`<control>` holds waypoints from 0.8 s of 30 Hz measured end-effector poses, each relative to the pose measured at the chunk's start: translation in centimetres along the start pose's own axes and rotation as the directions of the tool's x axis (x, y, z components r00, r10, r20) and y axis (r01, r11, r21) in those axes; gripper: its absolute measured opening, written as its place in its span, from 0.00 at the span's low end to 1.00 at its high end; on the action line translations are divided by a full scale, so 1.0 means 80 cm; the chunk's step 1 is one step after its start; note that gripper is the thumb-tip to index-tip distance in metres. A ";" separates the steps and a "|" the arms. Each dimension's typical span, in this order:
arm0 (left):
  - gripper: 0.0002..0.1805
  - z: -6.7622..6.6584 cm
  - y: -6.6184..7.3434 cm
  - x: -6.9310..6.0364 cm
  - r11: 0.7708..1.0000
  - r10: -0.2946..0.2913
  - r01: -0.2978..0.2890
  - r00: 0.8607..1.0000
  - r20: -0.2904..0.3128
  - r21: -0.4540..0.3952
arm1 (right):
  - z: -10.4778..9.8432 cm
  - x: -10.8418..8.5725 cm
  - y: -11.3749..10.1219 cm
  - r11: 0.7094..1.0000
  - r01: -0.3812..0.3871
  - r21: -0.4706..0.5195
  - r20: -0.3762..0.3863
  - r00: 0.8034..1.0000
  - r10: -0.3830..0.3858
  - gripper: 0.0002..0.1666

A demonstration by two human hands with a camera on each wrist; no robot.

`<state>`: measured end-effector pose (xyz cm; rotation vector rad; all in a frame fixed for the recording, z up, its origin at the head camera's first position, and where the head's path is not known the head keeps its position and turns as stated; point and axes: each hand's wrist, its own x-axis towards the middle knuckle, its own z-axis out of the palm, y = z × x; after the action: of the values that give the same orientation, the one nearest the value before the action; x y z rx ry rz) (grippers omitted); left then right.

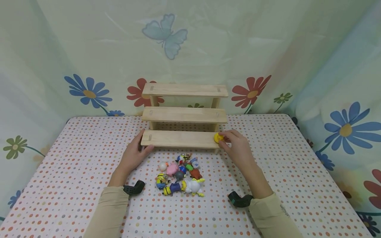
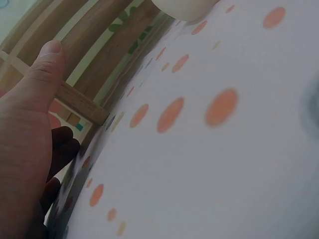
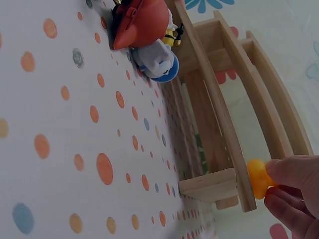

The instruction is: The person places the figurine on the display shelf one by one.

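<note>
I'm watching a printed fabric backdrop, softly creased, hanging behind the wooden shelf. Beneath the shelf spreads a table with a smooth, dotted covering. The shelf itself has three stepped, pale, straight-grained boards with squared edges; I judge it stiff but fairly light, so best held by an end.

There, at its left end, the left hand holds the lowest board, thumb along the front edge, fingers around the end; how firmly, I cannot tell. At the shelf's right end, the right hand pinches a small toy between thumb and fingers.

In front of the shelf lies a heap of glossy, rounded figures, among them a white figure, a pink figure and a reddish-brown figure.

Smallest is the pinched yellow toy, touching the lowest board's right end. It is bulbous and smooth; I'd expect it light, slightly slippery, hardly fragile. I'd take it by its narrowed waist, fingertips on opposite sides.
</note>
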<state>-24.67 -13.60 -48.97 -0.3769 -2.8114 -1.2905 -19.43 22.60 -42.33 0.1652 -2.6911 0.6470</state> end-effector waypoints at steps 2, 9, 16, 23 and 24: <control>0.49 0.000 0.000 -0.001 1.000 -0.004 0.004 1.000 0.001 0.002 | 0.000 -0.001 -0.001 1.000 -0.009 0.000 0.012 1.000 0.009 0.17; 0.49 0.001 -0.002 -0.001 1.000 -0.007 0.007 1.000 0.003 0.021 | -0.007 -0.002 -0.002 1.000 0.020 -0.014 0.032 0.999 -0.020 0.20; 0.48 0.001 0.001 0.002 1.000 0.013 -0.013 1.000 -0.007 0.011 | -0.028 -0.005 -0.021 0.997 0.073 -0.023 -0.051 0.996 -0.074 0.20; 0.48 0.000 0.000 0.001 1.000 0.004 -0.004 1.000 -0.002 0.004 | -0.020 -0.019 -0.066 0.980 0.194 0.043 0.100 0.975 -0.197 0.11; 0.48 0.000 0.001 0.000 1.000 0.002 -0.002 1.000 -0.002 0.004 | -0.014 -0.022 -0.070 0.981 0.190 0.041 0.160 0.968 -0.195 0.12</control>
<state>-24.70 -13.59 -48.91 -0.3777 -2.8112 -1.2842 -16.36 18.17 -39.72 0.5004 -2.7760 0.6315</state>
